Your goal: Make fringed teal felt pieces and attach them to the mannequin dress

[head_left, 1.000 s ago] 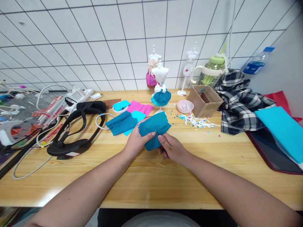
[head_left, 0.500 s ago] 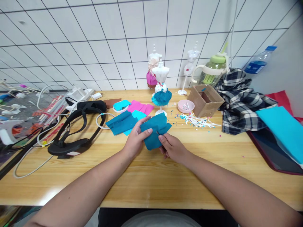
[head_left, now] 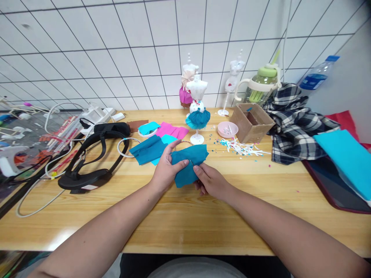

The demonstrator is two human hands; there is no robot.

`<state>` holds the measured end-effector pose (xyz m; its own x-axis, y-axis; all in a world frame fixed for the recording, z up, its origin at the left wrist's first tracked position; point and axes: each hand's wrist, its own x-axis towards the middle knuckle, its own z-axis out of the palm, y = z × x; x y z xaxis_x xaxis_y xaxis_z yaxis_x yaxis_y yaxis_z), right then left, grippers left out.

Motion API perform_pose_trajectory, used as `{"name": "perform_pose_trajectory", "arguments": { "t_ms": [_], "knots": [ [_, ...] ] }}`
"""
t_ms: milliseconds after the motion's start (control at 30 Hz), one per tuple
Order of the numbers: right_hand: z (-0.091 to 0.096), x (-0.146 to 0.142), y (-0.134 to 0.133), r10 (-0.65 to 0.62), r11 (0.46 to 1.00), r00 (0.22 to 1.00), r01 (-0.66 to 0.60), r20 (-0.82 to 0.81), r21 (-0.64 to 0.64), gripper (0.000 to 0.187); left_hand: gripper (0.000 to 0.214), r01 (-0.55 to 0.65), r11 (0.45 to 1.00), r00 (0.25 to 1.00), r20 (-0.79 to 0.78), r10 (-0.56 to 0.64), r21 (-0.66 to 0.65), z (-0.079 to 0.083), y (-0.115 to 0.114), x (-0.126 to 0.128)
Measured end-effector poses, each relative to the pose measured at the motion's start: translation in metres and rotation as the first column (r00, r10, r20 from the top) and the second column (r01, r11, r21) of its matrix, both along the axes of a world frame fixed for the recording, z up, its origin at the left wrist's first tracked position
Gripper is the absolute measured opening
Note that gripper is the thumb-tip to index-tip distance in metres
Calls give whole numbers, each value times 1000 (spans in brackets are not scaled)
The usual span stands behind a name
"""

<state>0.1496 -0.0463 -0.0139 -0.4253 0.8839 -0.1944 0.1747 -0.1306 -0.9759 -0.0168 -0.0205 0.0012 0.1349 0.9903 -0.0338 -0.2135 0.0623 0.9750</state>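
Note:
A teal sheet of crepe paper is held up over the table between my hands. My left hand pinches its left side, thumb in front and the other fingers mostly hidden behind. My right hand is closed at the right edge around a thin metal tool; only a narrow shiny tip shows against the paper, so its exact kind is unclear. Just beyond stands a small white dress form wearing a gathered teal skirt. More folded teal paper lies to the left of my left hand.
Pink paper, a pink bowl, a cardboard box and paper scraps lie beyond my hands. At left are a black headset and cables. A plaid cloth and blue sheets are at right.
The teal crepe paper has turned and lowered slightly, its upper edge now flatter. More of the metal tip shows. My left thumb has shifted a little right; my right hand stays nearly in place.

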Motion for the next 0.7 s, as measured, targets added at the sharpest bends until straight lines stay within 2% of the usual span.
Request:
{"name": "perform_pose_trajectory", "arguments": {
  "t_ms": [333,500,700],
  "knots": [
    [-2,0,2,-51,999,998,51,23,3,40,88,-30,999,1000,9,30,28,-1,1,1],
    [-4,4,4,-5,1000,1000,5,6,8,40,78,32,999,999,42,-32,-2,-3,4,-4],
    [-4,8,6,32,999,999,-32,24,15,42,75,-9,1000,998,59,9,-1,-1,7,-5]
  ]
}}
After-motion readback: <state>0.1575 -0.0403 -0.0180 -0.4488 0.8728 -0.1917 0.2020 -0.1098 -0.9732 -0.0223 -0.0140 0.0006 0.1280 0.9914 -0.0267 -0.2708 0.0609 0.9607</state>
